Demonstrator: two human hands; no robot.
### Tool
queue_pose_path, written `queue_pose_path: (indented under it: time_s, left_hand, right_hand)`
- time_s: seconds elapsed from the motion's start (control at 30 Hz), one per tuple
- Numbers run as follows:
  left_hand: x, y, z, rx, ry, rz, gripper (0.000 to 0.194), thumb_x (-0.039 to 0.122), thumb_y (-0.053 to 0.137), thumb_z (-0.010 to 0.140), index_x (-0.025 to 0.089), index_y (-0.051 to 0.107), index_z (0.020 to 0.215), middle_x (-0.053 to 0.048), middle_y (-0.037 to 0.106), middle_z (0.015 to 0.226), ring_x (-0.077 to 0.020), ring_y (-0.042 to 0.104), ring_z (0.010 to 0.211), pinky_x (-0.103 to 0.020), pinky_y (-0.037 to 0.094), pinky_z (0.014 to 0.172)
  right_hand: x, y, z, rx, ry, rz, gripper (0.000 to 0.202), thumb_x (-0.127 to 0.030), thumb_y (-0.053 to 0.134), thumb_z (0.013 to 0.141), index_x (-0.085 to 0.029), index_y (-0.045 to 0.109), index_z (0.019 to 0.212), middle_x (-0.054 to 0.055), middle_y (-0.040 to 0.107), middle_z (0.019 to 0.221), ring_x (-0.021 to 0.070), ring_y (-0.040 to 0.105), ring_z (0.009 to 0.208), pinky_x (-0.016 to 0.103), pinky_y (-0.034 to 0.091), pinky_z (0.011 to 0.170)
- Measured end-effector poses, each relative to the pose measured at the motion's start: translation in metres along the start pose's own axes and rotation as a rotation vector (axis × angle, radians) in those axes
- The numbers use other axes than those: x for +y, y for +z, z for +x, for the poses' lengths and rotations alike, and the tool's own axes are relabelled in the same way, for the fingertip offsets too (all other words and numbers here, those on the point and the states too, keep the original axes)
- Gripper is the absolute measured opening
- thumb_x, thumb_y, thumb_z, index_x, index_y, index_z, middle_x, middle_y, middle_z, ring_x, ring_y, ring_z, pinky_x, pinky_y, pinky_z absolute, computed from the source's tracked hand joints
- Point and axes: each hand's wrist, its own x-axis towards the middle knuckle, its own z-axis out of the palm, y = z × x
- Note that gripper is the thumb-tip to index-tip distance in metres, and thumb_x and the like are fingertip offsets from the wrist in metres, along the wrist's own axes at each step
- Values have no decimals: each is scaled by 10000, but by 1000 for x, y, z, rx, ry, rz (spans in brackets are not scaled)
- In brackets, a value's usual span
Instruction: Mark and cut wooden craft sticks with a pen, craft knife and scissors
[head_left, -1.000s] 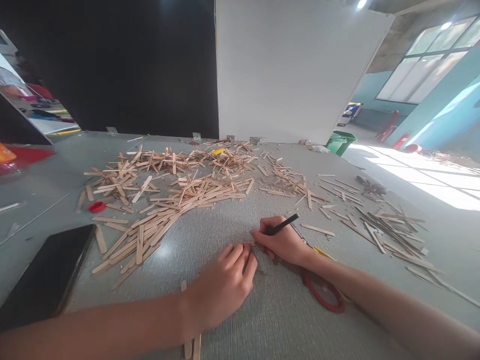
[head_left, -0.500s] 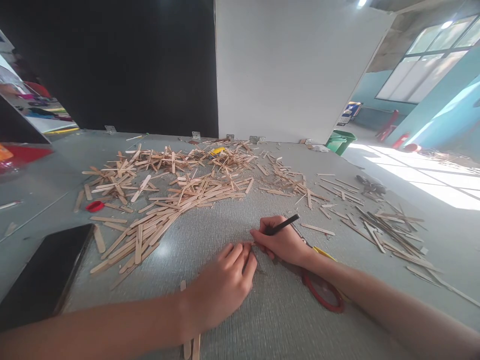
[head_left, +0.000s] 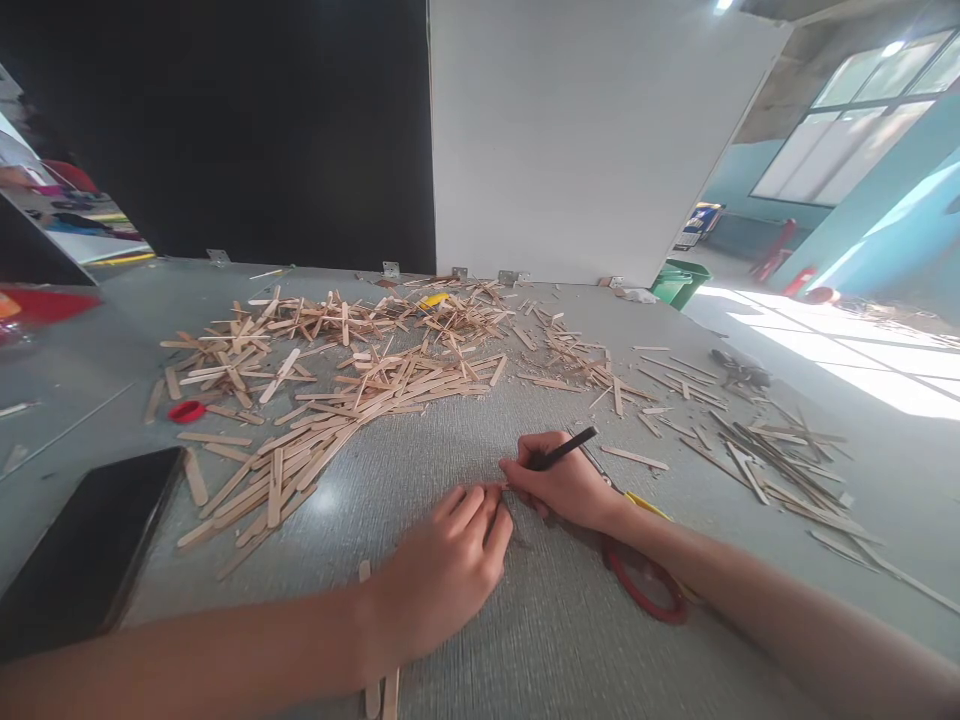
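Note:
A black pen [head_left: 570, 447] slants up out of my right hand [head_left: 564, 485], whose fingers are closed around it. Its writing end is hidden by my fingers. My left hand [head_left: 459, 550] is bent low over the table, fingertips pinched on a small piece of wooden stick [head_left: 505, 487], most of which they cover. The two hands nearly meet there. Under my right wrist lie scissors with a red and yellow handle [head_left: 651, 590], partly hidden by the forearm. A few craft sticks [head_left: 373, 697] poke out from beneath my left forearm.
A big heap of craft sticks [head_left: 390, 385] spreads across the table beyond my hands. Split sticks [head_left: 780, 465] lie on the right. A black phone [head_left: 90, 540] and a red ring-shaped cap [head_left: 187, 411] are on the left. Black and white panels [head_left: 585, 140] stand behind.
The view has shifted very slightly. Both hands keep nearly the same place and grip, with the pen still in my right hand.

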Motion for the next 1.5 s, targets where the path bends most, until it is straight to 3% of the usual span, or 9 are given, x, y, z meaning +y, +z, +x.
queue_pose_path:
  time_s: [0.43, 1.3, 1.5]
  left_hand:
    - [0, 0, 0, -20, -4, -24, 278, 35, 518, 878, 3, 710, 1077, -228, 746, 1102, -341, 708, 1030, -441, 570, 881]
    - [0, -2, 0, -2, -4, -6, 304, 30, 505, 870, 6, 713, 1091, -210, 755, 1092, -331, 714, 1018, -434, 579, 887]
    - [0, -3, 0, 8, -26, -42, 282, 28, 482, 891, 25, 705, 1064, -201, 754, 1092, -318, 711, 1024, -425, 583, 871]
  right_hand:
    - [-2, 0, 0, -2, -8, -11, 374, -366, 675, 904, -221, 504, 604, -49, 544, 433, 82, 450, 324, 183, 292, 339]
    - [-4, 1, 0, 21, -13, -86, 325, -212, 610, 866, -231, 443, 587, -80, 481, 392, 78, 460, 330, 169, 298, 349]
    - [-12, -8, 0, -26, -40, -164, 288, -338, 546, 983, -231, 491, 722, -55, 562, 514, 96, 468, 357, 198, 343, 351]
